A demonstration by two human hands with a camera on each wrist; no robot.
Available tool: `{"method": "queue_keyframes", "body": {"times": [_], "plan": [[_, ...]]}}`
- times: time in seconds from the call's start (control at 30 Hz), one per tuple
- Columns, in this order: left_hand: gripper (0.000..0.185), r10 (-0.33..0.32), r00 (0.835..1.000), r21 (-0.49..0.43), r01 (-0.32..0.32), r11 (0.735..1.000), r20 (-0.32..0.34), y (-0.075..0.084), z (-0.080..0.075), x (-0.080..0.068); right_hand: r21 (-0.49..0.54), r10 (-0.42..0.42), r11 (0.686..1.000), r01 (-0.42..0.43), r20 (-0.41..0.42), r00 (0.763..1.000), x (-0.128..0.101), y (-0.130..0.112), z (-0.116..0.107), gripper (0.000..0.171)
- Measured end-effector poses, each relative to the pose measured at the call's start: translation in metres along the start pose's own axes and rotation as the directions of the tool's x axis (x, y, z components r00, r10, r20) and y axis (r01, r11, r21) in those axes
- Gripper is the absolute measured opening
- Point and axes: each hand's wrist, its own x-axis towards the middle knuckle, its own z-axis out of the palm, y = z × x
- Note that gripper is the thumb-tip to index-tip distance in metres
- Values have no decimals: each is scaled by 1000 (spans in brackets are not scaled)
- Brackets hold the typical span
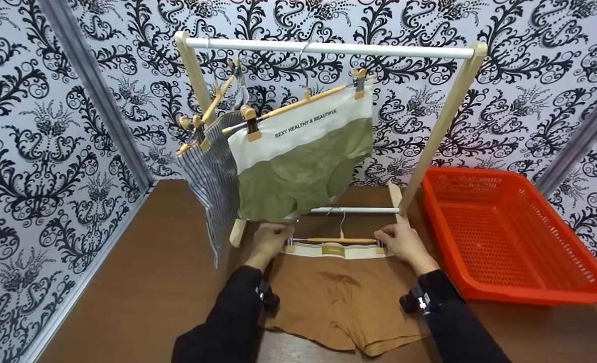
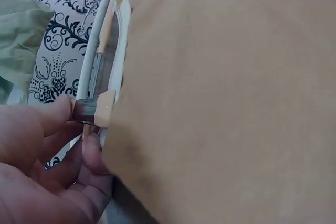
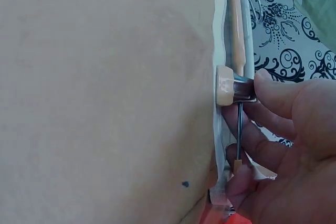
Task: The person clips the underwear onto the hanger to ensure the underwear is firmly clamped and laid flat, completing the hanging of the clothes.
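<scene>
Brown shorts (image 1: 323, 297) with a cream waistband hang from a wooden clip hanger (image 1: 342, 240), low in front of the rack. My left hand (image 1: 269, 242) pinches the clip at the hanger's left end. In the left wrist view, thumb and fingers press on that clip (image 2: 86, 109), whose tan tip lies on the waistband. At the other end, my right hand (image 1: 404, 244) pinches the right clip (image 3: 234, 86) between thumb and fingers. This clip also sits on the waistband (image 3: 218, 35). The hanger's metal hook points up, off the top rail.
A wood-framed rack (image 1: 439, 121) with a white top rail (image 1: 379, 49) stands behind. Green-and-white briefs (image 1: 308, 166) and a striped garment (image 1: 218, 176) hang from it on clip hangers. To the right, a red plastic basket (image 1: 513, 292) sits on the brown table (image 1: 142, 282).
</scene>
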Motion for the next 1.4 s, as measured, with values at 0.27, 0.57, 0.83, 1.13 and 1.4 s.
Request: {"method": "queue_keyframes", "body": {"times": [0.27,0.57,0.83,1.13,1.4], "plan": [[14,22,999,7,-21,1000,-41,-4,-2,-3,2,-31,1000,31,-51,998,-2,-1,2,18],[16,111,989,97,-102,990,-95,-4,-3,-7,31,2,1000,0,-55,998,-2,-2,3,23],[18,108,992,131,-99,986,-62,-5,-20,-14,-126,-134,985,116,-141,981,3,-29,4,34],[18,54,998,51,-56,997,40,-5,-25,-19,31,-358,933,358,181,916,16,-100,33,27],[26,39,998,50,-42,998,54,-4,-21,-21,87,-385,923,375,217,897,26,-140,83,17]]}}
